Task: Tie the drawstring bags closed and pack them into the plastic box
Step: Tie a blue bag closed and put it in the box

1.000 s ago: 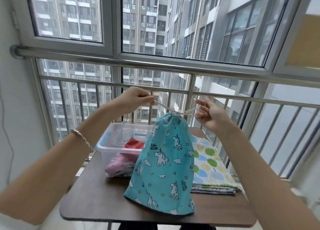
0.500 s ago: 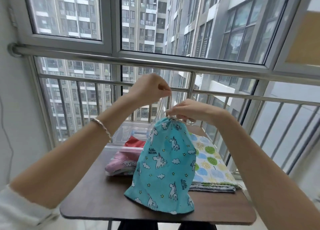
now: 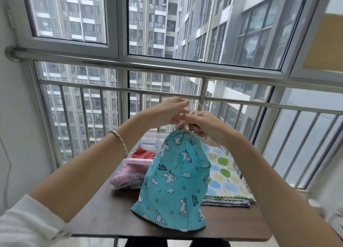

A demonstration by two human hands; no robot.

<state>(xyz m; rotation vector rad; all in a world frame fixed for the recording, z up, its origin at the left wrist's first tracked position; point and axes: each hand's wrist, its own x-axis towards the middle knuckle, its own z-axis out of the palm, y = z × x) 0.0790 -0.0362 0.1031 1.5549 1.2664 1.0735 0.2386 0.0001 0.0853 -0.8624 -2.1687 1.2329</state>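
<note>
A teal unicorn drawstring bag (image 3: 176,181) hangs upright over the brown table (image 3: 111,222), its gathered neck at the top. My left hand (image 3: 167,111) and my right hand (image 3: 206,124) meet just above the neck, each pinching the white drawstring (image 3: 185,125), which loops between the fingers. Behind the bag stands the clear plastic box (image 3: 138,160) with a pink bag (image 3: 128,176) and a red bag (image 3: 146,153) in it.
A stack of flat leaf-print bags (image 3: 224,178) lies on the table to the right of the teal bag. A steel window railing (image 3: 111,88) runs close behind the table. A white wall stands on the left.
My hands went from pulling the cords apart to meeting over the bag's neck. The left hand dropped lower and now both work the cord into a loop.
</note>
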